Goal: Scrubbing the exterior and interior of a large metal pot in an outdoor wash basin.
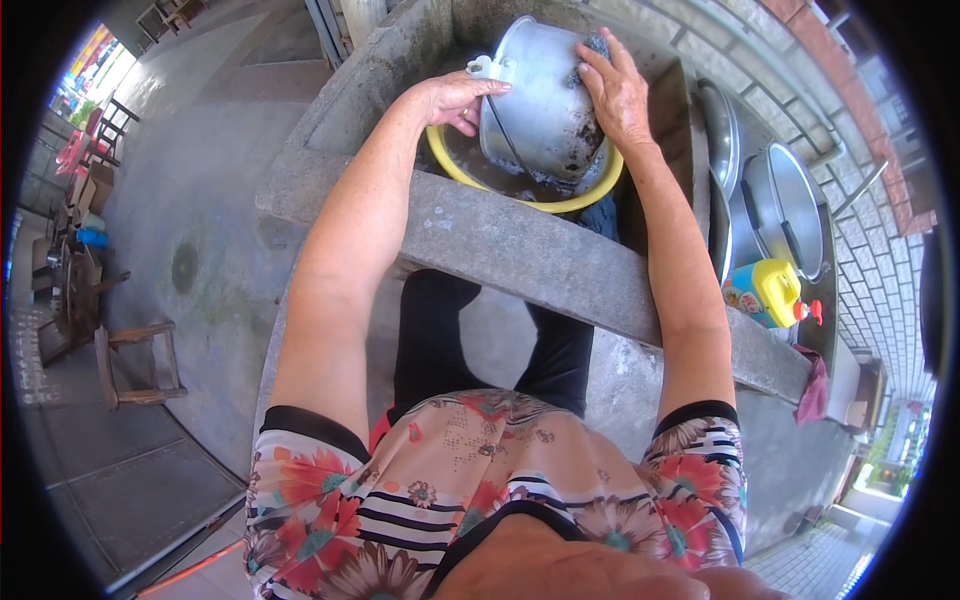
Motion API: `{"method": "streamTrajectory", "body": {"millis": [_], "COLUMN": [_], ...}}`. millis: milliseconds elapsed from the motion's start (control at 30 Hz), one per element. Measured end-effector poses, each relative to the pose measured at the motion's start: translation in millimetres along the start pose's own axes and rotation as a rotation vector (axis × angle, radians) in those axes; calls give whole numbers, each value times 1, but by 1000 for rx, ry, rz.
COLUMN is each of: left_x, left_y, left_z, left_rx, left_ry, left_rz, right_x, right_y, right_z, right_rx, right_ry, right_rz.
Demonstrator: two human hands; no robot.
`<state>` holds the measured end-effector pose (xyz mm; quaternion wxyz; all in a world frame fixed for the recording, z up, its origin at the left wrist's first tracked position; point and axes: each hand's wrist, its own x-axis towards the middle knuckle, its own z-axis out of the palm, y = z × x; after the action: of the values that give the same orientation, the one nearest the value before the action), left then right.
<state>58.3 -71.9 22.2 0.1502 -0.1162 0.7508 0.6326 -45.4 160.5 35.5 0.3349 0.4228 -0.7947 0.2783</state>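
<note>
A dented-looking aluminium pot [544,97] with dark stains near its lower end lies tilted over a yellow-rimmed basin [517,201] of murky water. My left hand [461,99] holds the pot at its rim, by the white handle lug [482,67], with the thumb along the metal. A thin wire handle hangs across the pot's side. Under the fingers of my right hand [619,94] a dark scouring pad [595,54] is pressed against the pot's side. The basin stands inside a concrete sink [525,244]. Dark cloth [600,217] lies beside the basin, partly hidden.
Right of the basin is a concrete divider [694,142]. Beyond it stand large metal pots [795,210] and a yellow detergent bottle [776,292] with a red pump. A maroon cloth [812,386] hangs over the sink's edge. A wooden stool [139,364] is on the floor at left.
</note>
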Motion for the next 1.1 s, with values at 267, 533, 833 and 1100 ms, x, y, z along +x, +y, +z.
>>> {"method": "streamTrajectory", "body": {"millis": [267, 533, 833, 1100], "left_x": [15, 7, 2, 25], "left_y": [5, 25, 17, 8], "left_z": [16, 35, 48, 47], "left_rx": [-94, -82, 209, 285], "left_ry": [288, 184, 84, 95], "left_rz": [380, 425, 265, 390], "right_x": [-18, -11, -22, -22], "right_y": [-75, -18, 33, 46], "right_z": [-4, -3, 3, 7], "right_rx": [-269, -131, 317, 127], "right_ry": [-288, -233, -122, 48], "right_rz": [-350, 143, 531, 280]}}
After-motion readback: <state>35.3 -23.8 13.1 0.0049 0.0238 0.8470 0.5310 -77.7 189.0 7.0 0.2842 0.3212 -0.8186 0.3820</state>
